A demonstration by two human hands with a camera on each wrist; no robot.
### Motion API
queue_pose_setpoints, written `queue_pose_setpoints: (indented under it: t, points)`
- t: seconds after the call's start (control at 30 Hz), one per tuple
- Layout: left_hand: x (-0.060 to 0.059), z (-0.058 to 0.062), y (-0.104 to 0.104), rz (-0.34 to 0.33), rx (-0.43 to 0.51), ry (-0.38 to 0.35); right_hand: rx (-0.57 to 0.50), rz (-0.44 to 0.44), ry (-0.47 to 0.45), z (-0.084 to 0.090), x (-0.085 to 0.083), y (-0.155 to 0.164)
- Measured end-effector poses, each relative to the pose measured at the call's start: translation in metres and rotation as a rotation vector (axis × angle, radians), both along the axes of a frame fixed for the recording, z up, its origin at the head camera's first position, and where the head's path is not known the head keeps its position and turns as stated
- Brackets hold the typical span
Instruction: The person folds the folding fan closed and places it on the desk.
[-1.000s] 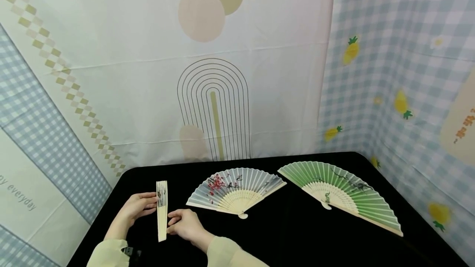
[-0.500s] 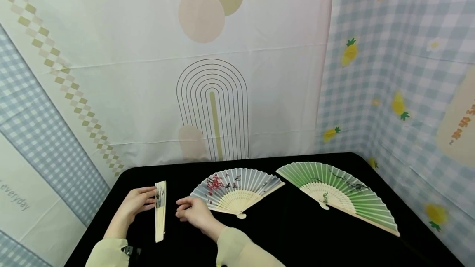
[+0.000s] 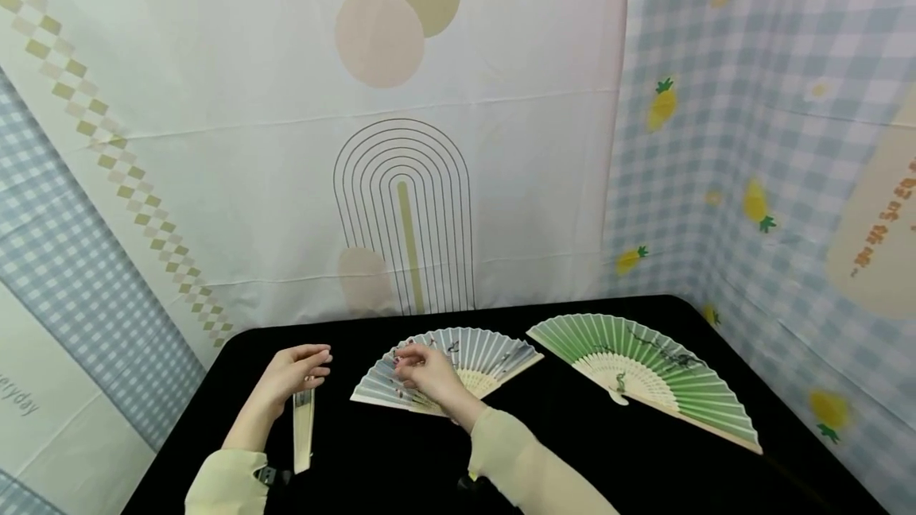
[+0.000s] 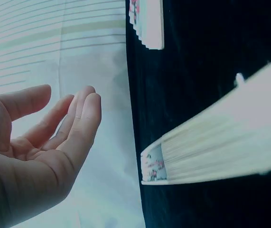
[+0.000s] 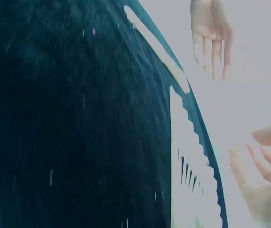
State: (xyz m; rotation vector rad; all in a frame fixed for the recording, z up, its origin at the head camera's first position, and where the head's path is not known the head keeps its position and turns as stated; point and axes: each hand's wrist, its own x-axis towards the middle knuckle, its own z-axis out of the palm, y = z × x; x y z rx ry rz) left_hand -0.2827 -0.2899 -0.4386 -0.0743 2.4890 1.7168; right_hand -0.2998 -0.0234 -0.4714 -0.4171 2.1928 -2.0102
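Observation:
A folded fan with pale ribs lies near the left side of the black table. My left hand hovers over its far end and hides that part; in the left wrist view the hand is apart from the fan, its fingers loosely bent around nothing. My right hand is raised in front of a spread grey-blue fan with red blossoms, covering part of it. In the right wrist view, the right hand's fingers are relaxed and hold nothing, clear of the spread fan.
To the right a green fan with dark branches lies spread on the black tablecloth. A white printed cloth hangs behind the table, and checked cloth hangs along the right side.
My right hand has moved away from the folded fan, up and rightward to the grey-blue fan. My left hand has let go of the folded fan and risen slightly rightward above it.

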Motion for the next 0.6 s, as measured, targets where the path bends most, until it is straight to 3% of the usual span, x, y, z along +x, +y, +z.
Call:
queue_pose_setpoints:
  t: [0.17, 0.43, 0.6]
  points:
    - [-0.005, -0.001, 0.012, 0.004, -0.003, 0.029, 0.048, -0.066, 0.027, -0.006, -0.011, 0.034]
    - [-0.006, -0.007, 0.020, 0.006, -0.022, 0.000, 0.108, -0.186, 0.076, -0.019, -0.020, 0.092]
    - [0.000, -0.013, 0.023, -0.012, 0.007, -0.034, 0.113, -0.208, 0.026, -0.023, -0.022, 0.125]
